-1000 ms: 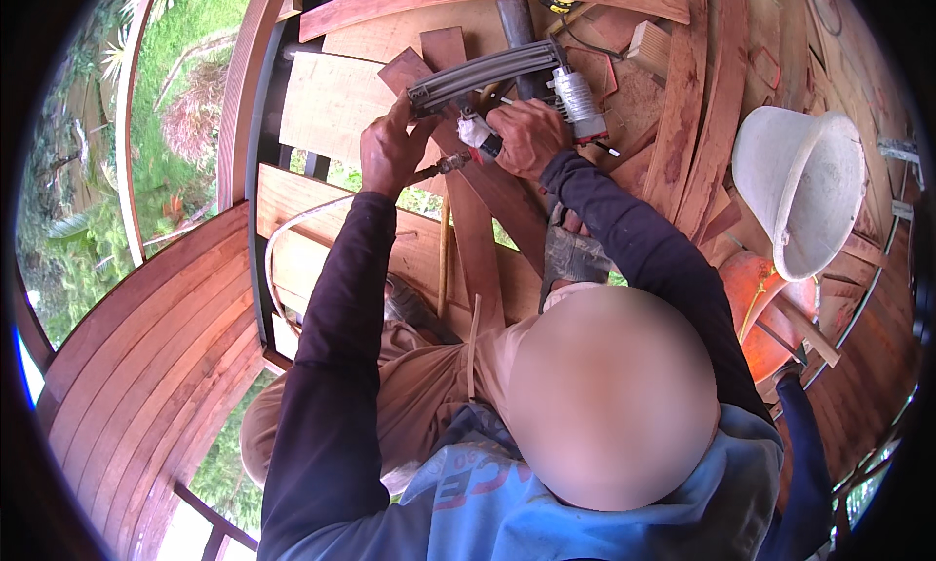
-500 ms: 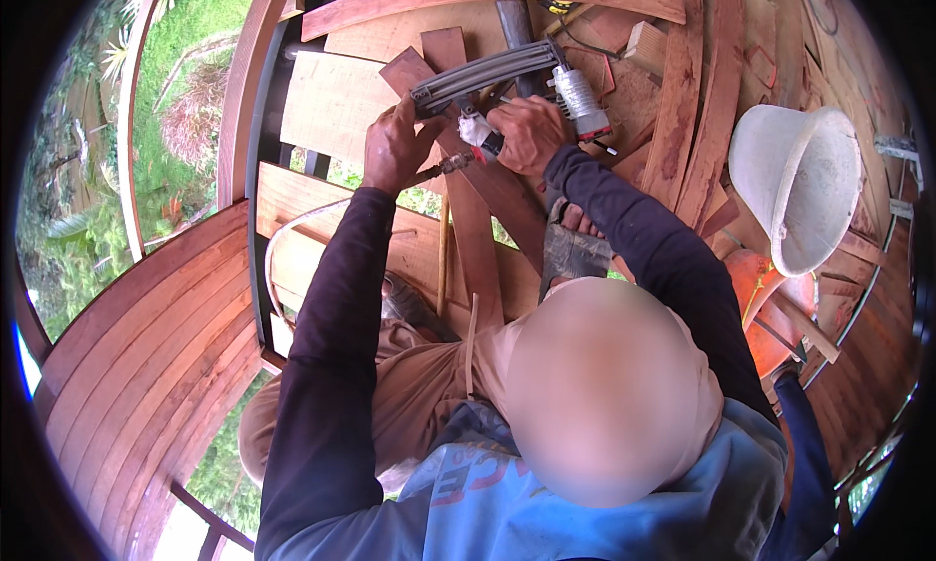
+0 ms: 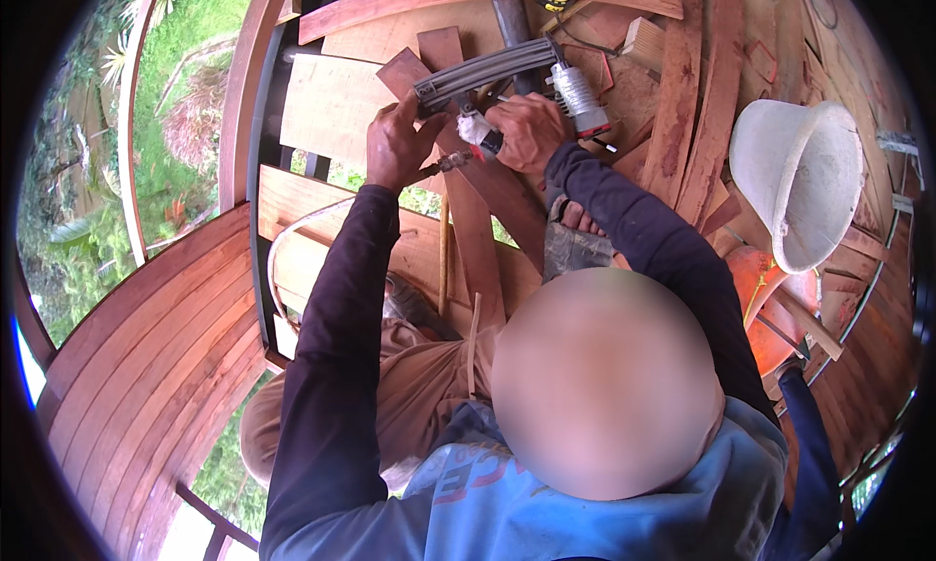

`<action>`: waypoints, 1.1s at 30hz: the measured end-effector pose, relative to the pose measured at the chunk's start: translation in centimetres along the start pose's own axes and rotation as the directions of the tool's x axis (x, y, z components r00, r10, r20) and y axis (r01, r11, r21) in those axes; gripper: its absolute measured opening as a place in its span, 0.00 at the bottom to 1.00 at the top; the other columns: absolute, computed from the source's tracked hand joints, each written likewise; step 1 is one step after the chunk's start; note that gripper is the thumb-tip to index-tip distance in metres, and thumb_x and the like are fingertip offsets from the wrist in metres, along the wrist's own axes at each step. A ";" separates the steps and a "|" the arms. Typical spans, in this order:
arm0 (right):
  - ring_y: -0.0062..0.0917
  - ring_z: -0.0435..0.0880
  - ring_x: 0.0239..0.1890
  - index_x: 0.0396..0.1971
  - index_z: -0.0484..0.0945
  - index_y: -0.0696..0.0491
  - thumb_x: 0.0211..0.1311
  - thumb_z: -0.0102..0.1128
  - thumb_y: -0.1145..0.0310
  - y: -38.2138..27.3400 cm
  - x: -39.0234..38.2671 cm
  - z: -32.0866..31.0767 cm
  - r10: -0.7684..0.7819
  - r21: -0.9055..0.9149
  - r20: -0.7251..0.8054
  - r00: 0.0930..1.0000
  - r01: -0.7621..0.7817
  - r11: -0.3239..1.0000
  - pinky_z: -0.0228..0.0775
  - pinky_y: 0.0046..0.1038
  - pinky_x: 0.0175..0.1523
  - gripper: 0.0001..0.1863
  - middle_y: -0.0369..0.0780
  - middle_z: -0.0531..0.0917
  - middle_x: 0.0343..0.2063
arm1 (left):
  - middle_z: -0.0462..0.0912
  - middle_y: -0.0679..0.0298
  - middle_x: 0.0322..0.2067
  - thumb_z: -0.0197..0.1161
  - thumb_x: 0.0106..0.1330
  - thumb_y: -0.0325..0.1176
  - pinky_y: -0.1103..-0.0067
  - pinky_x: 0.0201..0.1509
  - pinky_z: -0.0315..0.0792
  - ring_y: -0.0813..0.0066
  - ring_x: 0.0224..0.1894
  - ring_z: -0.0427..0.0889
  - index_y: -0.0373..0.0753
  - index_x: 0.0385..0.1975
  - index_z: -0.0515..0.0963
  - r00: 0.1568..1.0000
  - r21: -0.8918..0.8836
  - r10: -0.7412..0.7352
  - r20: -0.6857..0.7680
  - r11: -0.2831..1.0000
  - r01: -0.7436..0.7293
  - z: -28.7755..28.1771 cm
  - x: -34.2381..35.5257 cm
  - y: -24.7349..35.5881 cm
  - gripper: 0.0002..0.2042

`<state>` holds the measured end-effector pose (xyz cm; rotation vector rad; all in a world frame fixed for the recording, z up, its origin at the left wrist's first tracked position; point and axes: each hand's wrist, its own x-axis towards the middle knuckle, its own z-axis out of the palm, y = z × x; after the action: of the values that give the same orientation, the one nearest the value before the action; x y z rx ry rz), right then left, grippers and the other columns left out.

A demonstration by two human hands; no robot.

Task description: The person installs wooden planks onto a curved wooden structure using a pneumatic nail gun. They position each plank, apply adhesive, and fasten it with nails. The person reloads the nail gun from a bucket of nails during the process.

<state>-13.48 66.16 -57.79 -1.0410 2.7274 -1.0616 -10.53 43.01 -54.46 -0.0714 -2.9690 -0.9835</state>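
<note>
An air nail gun with a long dark magazine and a silver head lies sideways in front of me, above crossed wooden boards. My left hand grips the left end of its magazine, fingertips at the edge. My right hand is wrapped round the handle, close to the silver head. White wrapping shows on the handle's end beside my right fingers. A metal hose fitting joins there, between my hands. Reddish-brown boards cross beneath the tool; my right hand hides part of the handle.
A pale bucket lies tipped at the right, by an orange container and a wooden-handled tool. A thin hose curves at the left. Long planks stand right of the tool. Gaps open between the floor boards.
The nail gun and both hands stay almost in place. My head and the view shift slightly; the grip looks the same.
</note>
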 end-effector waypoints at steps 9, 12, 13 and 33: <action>0.39 0.83 0.41 0.37 0.81 0.53 0.49 0.57 0.71 -0.6 -0.6 0.0 0.122 -0.016 -0.159 0.980 -0.126 0.992 0.72 0.41 0.50 0.13 0.43 0.83 0.31 | 0.88 0.53 0.35 0.72 0.67 0.42 0.79 0.39 0.79 0.72 0.33 0.86 0.23 0.51 0.77 0.906 -0.597 -0.345 0.244 0.683 0.421 0.3 2.2 0.1 0.26; 0.36 0.84 0.41 0.41 0.81 0.53 0.61 0.57 0.68 -2.5 -2.2 -1.1 0.296 0.283 -0.416 0.860 -0.188 0.941 0.75 0.41 0.49 0.11 0.42 0.84 0.34 | 0.88 0.54 0.35 0.71 0.67 0.42 0.79 0.38 0.79 0.72 0.32 0.86 0.24 0.50 0.78 0.874 -0.592 -0.405 0.268 0.646 0.481 0.3 2.2 -0.6 0.24; 0.34 0.84 0.43 0.44 0.80 0.54 0.65 0.56 0.67 -3.1 -3.8 -0.8 0.489 0.497 -0.331 0.807 -0.292 0.817 0.76 0.39 0.49 0.11 0.42 0.84 0.37 | 0.88 0.54 0.34 0.70 0.68 0.42 0.78 0.36 0.79 0.72 0.32 0.86 0.24 0.49 0.78 0.875 -0.597 -0.403 0.267 0.644 0.479 0.2 2.1 -1.0 0.23; 0.36 0.81 0.55 0.55 0.78 0.52 0.68 0.61 0.48 -1.1 -5.4 2.7 0.598 0.771 0.496 0.629 -0.003 -0.637 0.70 0.47 0.66 0.26 0.41 0.84 0.50 | 0.86 0.49 0.36 0.68 0.63 0.41 0.64 0.48 0.77 0.53 0.44 0.86 0.32 0.40 0.80 0.959 -0.239 -0.191 0.210 0.941 0.240 -2.5 0.1 -3.0 0.17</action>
<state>-7.94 67.24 -60.30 0.7886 0.5253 -2.4522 -10.77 39.19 -54.25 0.1765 -3.0374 -1.4708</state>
